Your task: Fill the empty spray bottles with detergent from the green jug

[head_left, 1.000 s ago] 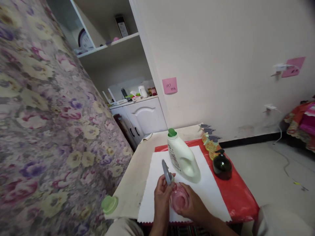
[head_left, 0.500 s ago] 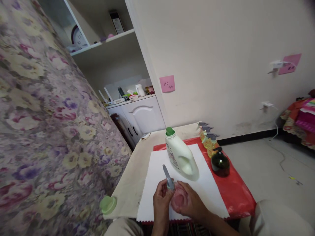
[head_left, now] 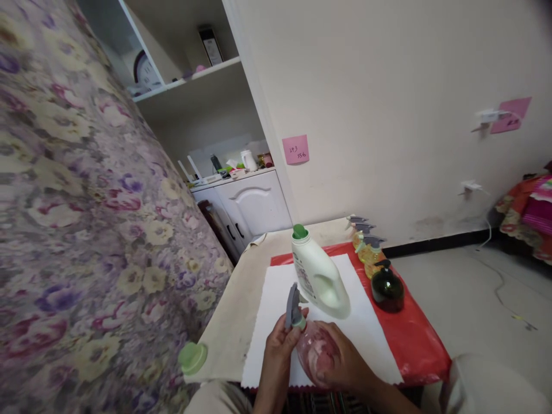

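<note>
Two hands meet over the near edge of a low table [head_left: 233, 322], on a white sheet [head_left: 276, 305] laid over a red cover [head_left: 414, 339]. The right hand [head_left: 340, 362] has its grip closed around the body of a pink spray bottle [head_left: 314, 351], tilted just above the sheet; the left hand [head_left: 280, 345] pinches the bottle's grey trigger head [head_left: 293, 307].

Just beyond stands a white jug with a green cap [head_left: 319, 276]. To its right sit a dark green pump bottle [head_left: 387, 289] and a row of yellow spray bottles [head_left: 366, 247] near the cream wall [head_left: 388, 86]. A loose green lid [head_left: 192, 357] lies at the table's near left corner, beside a floral fabric [head_left: 86, 230]. A pink note [head_left: 295, 149] is stuck on the wall next to a white cabinet [head_left: 250, 201].
</note>
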`<action>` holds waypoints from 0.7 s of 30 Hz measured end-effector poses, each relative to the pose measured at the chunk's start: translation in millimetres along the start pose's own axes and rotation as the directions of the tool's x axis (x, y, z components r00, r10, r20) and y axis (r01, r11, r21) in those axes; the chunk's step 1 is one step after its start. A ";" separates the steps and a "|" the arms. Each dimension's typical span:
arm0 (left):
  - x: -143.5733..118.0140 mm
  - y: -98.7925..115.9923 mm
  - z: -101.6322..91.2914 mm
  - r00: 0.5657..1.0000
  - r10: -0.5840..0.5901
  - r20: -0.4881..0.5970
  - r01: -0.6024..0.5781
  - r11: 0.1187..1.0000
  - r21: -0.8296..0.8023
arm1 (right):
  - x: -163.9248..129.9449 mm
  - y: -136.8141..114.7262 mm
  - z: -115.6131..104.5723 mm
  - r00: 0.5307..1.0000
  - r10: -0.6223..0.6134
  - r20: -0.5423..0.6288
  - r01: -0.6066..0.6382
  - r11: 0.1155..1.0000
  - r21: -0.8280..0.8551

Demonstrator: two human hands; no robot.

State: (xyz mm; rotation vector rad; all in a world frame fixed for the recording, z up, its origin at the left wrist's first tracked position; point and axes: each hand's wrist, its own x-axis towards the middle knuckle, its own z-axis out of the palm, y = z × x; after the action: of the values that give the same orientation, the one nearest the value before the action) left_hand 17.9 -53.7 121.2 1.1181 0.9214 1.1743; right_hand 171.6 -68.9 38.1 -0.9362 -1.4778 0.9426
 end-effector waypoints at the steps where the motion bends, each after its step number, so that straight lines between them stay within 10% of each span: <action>1: -0.2 1.3 -0.6 1.000 -0.005 0.010 0.005 1.000 -0.016 | -0.1 0.5 -1.2 1.000 0.008 0.020 -0.008 1.000 0.022; 21: 0.3 -3.3 -0.9 0.994 0.078 -0.070 -0.079 0.997 -0.012 | -2.6 -2.5 -7.2 0.991 0.047 0.123 -0.073 0.973 0.219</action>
State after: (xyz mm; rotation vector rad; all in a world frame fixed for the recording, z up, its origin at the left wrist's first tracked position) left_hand 17.8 -53.3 117.8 1.1158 0.9270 1.2897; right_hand 178.8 -71.7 40.1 -0.7758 -1.4127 1.1989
